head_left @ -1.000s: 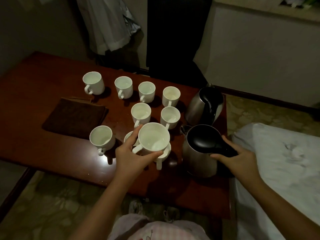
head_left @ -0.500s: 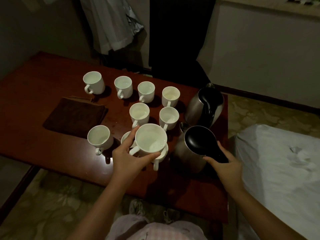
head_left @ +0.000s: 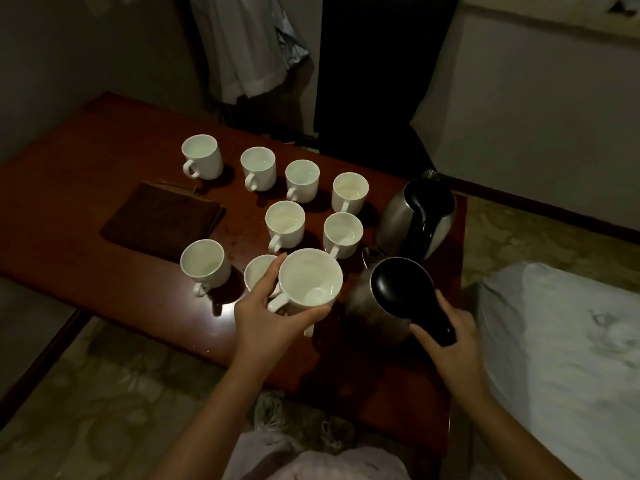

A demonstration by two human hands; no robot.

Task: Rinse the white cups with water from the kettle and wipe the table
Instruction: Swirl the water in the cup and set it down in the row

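Head view: left hand [head_left: 266, 317] fingers wrapped round raised cup [head_left: 310, 278], kettle [head_left: 384, 303] just right, spout cupward, right hand [head_left: 450, 337] clamping handle.

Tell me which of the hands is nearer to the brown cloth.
Left. The left hand holds a cup over the table's near middle, right of the cloth. The right hand grips a kettle handle farther right.

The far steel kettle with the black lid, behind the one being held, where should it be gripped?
Judging by its pose, take the far steel kettle by its black handle, which faces the near side: curl fingers round it from the front right, clear of the white cups on its left.
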